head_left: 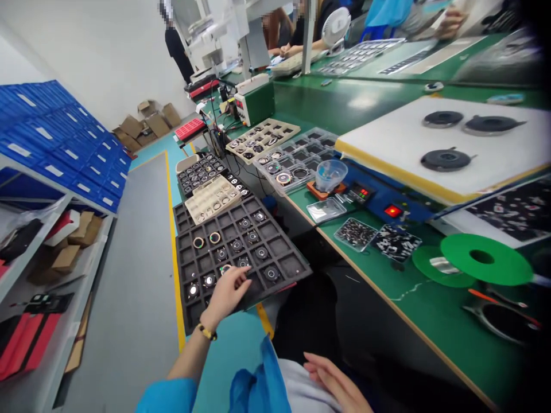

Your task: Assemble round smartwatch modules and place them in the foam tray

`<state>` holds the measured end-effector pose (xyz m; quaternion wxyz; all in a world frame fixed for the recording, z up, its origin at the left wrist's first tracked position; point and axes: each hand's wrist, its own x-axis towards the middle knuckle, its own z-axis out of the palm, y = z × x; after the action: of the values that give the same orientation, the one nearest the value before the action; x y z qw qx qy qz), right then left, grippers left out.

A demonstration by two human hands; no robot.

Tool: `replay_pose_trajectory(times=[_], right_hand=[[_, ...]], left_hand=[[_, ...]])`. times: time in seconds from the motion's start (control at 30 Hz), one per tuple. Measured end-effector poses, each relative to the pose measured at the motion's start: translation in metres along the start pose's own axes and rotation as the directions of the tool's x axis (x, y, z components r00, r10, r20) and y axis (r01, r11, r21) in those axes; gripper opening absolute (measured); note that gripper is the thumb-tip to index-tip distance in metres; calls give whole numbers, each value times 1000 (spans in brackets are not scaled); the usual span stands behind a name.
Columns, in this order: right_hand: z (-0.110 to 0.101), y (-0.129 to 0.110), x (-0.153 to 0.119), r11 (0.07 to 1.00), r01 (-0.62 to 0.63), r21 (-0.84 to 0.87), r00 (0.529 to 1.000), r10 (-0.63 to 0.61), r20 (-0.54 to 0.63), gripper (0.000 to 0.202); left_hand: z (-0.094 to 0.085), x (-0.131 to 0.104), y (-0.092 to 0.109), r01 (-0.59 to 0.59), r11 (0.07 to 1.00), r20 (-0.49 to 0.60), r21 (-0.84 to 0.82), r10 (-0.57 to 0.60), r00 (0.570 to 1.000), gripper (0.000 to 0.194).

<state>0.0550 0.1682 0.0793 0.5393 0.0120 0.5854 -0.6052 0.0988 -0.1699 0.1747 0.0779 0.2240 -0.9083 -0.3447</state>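
A watch (pixel 243 261) lies in the tray (pixel 293 265), left of centre, just beyond the nearer left hand (pixel 229 291)—grip state cannot be told—with the right hand (pixel 334 377), fingers loosely extended, at bottom centre-right.

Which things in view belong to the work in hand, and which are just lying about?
Likely in the work, being under or beside the left hand:
black tray
round watch parts

Apparently just lying about, untouched:
green reel
white fan
cardboard boxes
blue bins
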Motion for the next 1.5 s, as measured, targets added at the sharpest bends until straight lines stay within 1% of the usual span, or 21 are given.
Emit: replay_pose_trajectory(times=[0.1, 0.2, 0.27, 0.37, 0.47, 0.53, 0.6, 0.67, 0.73, 0.8, 0.9, 1.0, 1.07, 1.13, 1.23, 1.33, 1.37, 1.4, 1.43, 1.47, 1.5], right_hand=[[8, 2, 2, 997, 18, -80, 1000, -19, -5, 76], [12, 6, 0, 990, 37, -136, 999, -40, -19, 79], [11, 10, -2, 984, 50, -171, 998, -55, -25, 83], [5, 18, -4, 978, 67, -200, 997, -75, -32, 86], [-1, 25, -4, 971, 84, -223, 993, -99, -57, 80], [-3, 27, -5, 968, 83, -237, 992, -102, -70, 76], [-3, 25, -7, 966, 78, -246, 992, -100, -79, 75], [-2, 22, -10, 964, 73, -256, 992, -97, -80, 75], [1, 17, -14, 960, 79, -269, 992, -102, -72, 74], [3, 13, -18, 956, 89, -280, 992, -110, -61, 72], [4, 9, -23, 955, 95, -281, 993, -112, -47, 72], [5, 7, -24, 961, 86, -263, 994, -100, -37, 73], [5, 6, -23, 964, 83, -252, 995, -92, -27, 73], [5, 6, -22, 964, 95, -248, 995, -100, -9, 70], [6, 6, -21, 961, 134, -240, 991, -137, 5, 68], [7, 5, -22, 967, 161, -197, 986, -165, -5, 68], [7, 5, -22, 970, 172, -174, 984, -178, -16, 68], [7, 3, -23, 971, 186, -148, 981, -193, -34, 69], [6, 1, -24, 972, 204, -119, 976, -212, -58, 69], [6, -1, -25, 970, 225, -91, 969, -233, -88, 69], [6, -5, -27, 966, 250, -65, 958, -257, -128, 69]], left_hand=[[23, 22, 22, -176, 981, 124, 82, 165, 978, 51], [31, 43, 33, -277, 947, 203, 165, 242, 949, 60], [31, 50, 36, -305, 927, 231, 219, 254, 939, 61], [29, 52, 35, -332, 909, 271, 253, 263, 926, 62], [29, 53, 34, -333, 914, 298, 231, 260, 919, 65], [28, 55, 34, -316, 931, 314, 181, 250, 916, 58], [26, 59, 33, -279, 955, 325, 103, 233, 917, 45], [23, 64, 32, -210, 978, 308, 7, 198, 931, 31], [21, 67, 28, -106, 989, 259, -105, 130, 957, 23], [21, 68, 23, 24, 970, 210, -243, 29, 977, 23], [24, 64, 18, 208, 852, 196, -481, -127, 972, 34], [25, 53, 22, 336, 665, 264, -667, -210, 941, 38], [24, 45, 29, 394, 546, 323, -739, -227, 919, 36], [23, 38, 39, 432, 455, 368, -778, -226, 902, 32], [25, 30, 56, 455, 396, 407, -798, -202, 891, 30], [31, 22, 75, 429, 421, 398, -799, -164, 903, 33], [33, 18, 83, 406, 456, 384, -792, -145, 912, 32], [37, 14, 90, 360, 535, 357, -765, -114, 927, 29], [40, 10, 98, 282, 651, 320, -705, -63, 945, 25], [45, 5, 106, 170, 777, 283, -607, 11, 959, 21], [49, 0, 114, 37, 877, 259, -479, 102, 960, 20]])
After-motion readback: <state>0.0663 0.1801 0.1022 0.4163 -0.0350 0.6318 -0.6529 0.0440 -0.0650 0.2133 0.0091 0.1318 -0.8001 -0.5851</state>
